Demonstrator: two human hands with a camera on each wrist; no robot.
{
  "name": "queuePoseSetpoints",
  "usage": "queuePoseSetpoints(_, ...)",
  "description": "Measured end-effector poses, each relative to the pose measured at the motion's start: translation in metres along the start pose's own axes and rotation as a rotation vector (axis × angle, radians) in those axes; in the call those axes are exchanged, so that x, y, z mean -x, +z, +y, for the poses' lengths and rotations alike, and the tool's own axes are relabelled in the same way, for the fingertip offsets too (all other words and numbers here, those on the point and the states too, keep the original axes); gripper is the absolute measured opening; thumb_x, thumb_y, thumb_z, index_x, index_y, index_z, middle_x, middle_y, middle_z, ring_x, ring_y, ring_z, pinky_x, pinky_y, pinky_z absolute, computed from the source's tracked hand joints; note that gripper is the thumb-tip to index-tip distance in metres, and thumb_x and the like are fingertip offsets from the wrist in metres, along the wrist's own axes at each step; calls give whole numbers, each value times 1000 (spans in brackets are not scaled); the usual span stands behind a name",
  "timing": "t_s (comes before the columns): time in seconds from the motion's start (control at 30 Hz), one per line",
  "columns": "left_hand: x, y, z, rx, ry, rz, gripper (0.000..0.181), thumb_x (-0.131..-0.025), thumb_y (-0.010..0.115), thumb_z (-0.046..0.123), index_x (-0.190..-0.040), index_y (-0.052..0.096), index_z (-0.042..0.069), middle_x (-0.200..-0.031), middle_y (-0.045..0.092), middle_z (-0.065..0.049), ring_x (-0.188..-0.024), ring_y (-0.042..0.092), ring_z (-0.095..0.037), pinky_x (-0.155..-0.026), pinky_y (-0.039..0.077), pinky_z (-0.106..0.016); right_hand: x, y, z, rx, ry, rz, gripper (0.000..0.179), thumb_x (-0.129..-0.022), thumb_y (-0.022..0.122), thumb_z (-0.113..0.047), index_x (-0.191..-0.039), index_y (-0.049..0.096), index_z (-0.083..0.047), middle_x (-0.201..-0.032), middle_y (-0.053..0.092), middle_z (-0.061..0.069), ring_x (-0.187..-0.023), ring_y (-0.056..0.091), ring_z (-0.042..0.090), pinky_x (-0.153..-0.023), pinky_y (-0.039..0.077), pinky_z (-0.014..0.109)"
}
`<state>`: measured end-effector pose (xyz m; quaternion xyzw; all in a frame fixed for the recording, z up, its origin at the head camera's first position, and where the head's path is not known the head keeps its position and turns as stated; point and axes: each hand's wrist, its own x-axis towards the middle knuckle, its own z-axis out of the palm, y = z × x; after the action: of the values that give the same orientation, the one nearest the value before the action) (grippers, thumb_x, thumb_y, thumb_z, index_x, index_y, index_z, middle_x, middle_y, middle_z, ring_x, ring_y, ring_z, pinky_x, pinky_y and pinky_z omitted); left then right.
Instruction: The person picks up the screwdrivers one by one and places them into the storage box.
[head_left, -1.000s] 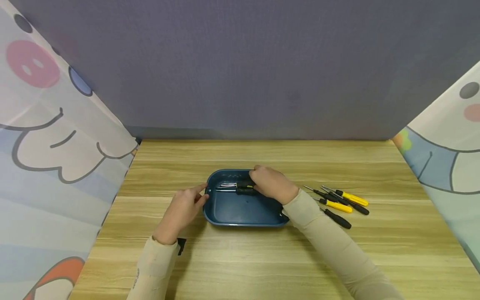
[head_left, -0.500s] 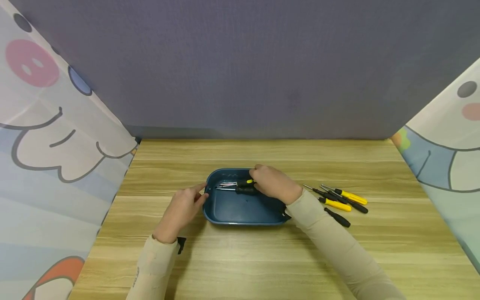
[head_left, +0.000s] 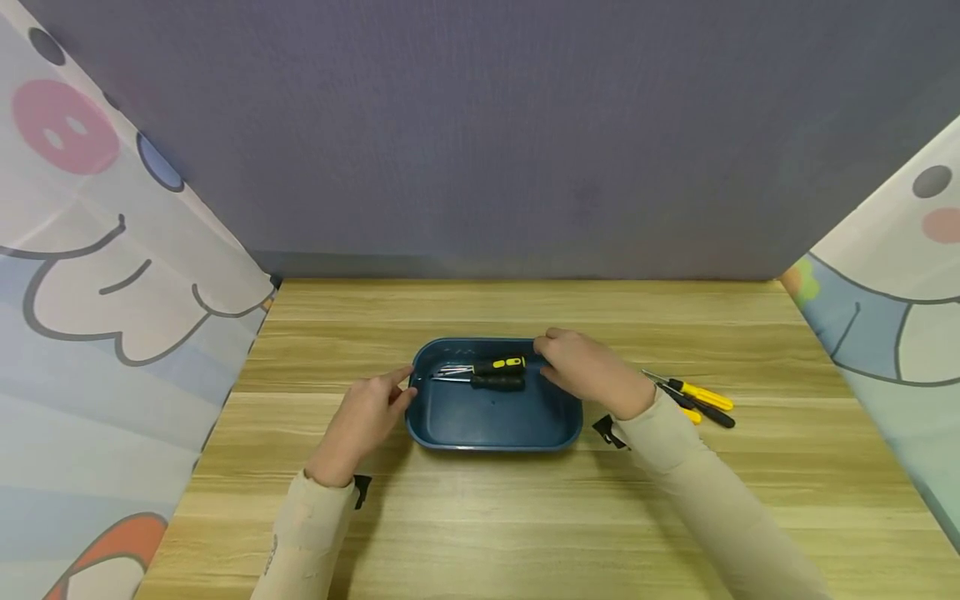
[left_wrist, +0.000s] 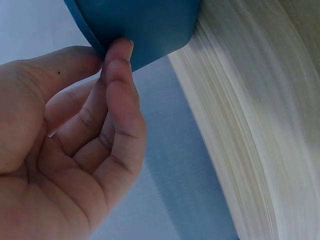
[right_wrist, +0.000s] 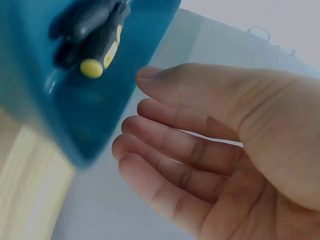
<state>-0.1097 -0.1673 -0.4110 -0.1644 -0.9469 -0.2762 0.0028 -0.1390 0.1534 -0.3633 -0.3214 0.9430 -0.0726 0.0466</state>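
A dark blue rectangular tray (head_left: pixel 480 433) sits mid-table in the head view. Lying inside along its far side are a black screwdriver with yellow patches (head_left: pixel 510 363) and a plain black-handled screwdriver (head_left: pixel 498 382), shafts to the left; more shafts show beside them. My left hand (head_left: pixel 367 417) pinches the tray's left rim between thumb and fingertips, as the left wrist view also shows (left_wrist: pixel 100 125). Over the tray's right end is my right hand (head_left: pixel 592 372), its fingers relaxed and nothing between them; in the right wrist view, that hand (right_wrist: pixel 210 145) is apart from the handles.
Right of the tray lie several screwdrivers, among them a yellow-handled one (head_left: pixel 708 395) and a black-handled one (head_left: pixel 716 415), partly behind the right forearm. A grey partition (head_left: pixel 525 167) rises behind the wooden table (head_left: pixel 480 525), with cartoon-printed cloths on both sides.
My right hand has let go of the screwdriver in the tray and moved right, uncovering both handles. The right forearm now covers more of the loose screwdrivers. My left hand stays put.
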Motion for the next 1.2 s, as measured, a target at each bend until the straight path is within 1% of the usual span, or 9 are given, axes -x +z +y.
queuePoseSetpoints(0.27, 1, -1, 1, 7, 0, -6, 38, -96, 68, 9, -130, 63, -7, -66, 58, 3, -53, 47, -9, -51, 41, -26, 32, -4, 21, -2, 54, 63, 25, -86, 78, -2, -107, 68, 5, -97, 63, 15, -84, 65, 28, -71, 55, 35)
queuePoseSetpoints(0.4, 0, -1, 0, 12, 3, -5, 37, -96, 68, 9, -130, 63, -7, -68, 61, 1, -54, 48, -9, -51, 42, -27, 49, -4, 33, -15, 80, 88, 24, -85, 77, 1, -106, 67, 7, -97, 63, 16, -84, 65, 31, -72, 55, 39)
queuePoseSetpoints(0.5, 0, 0, -1, 10, 10, 2, 37, -96, 69, 8, -129, 63, -7, -70, 63, 0, -55, 49, -9, -52, 43, -28, 62, -5, 42, -10, 95, 95, 24, -84, 77, 2, -106, 66, 7, -95, 63, 16, -82, 65, 31, -70, 55, 40)
queuePoseSetpoints(0.77, 1, -1, 0, 10, 7, 13, 36, -95, 69, 8, -128, 64, -6, -71, 64, -1, -55, 50, -9, -51, 43, -27, 96, -3, 66, -19, 199, 71, 26, -86, 78, -1, -107, 66, 7, -98, 64, 18, -77, 64, 28, -66, 54, 38)
queuePoseSetpoints(0.93, 2, 0, 0, 18, 16, 19, 36, -95, 70, 8, -128, 65, -6, -70, 63, 0, -55, 50, -9, -51, 43, -27, 116, 2, 82, -48, 258, 67, 25, -87, 76, -2, -107, 66, 8, -98, 64, 19, -78, 64, 30, -67, 54, 42)
queuePoseSetpoints(1.03, 2, 0, -1, 20, 22, 22, 36, -95, 69, 8, -128, 65, -6, -68, 62, 2, -55, 49, -8, -52, 43, -27, 126, 5, 92, -51, 305, 37, 24, -87, 75, -1, -107, 65, 8, -97, 64, 19, -78, 64, 30, -66, 54, 43)
queuePoseSetpoints(1.2, 1, 0, -2, 23, 28, 25, 36, -96, 69, 8, -128, 64, -6, -68, 62, 2, -55, 49, -8, -52, 42, -28, 143, 14, 111, -18, 331, 30, 20, -85, 75, 2, -101, 65, 8, -91, 63, 19, -74, 63, 30, -63, 53, 43)
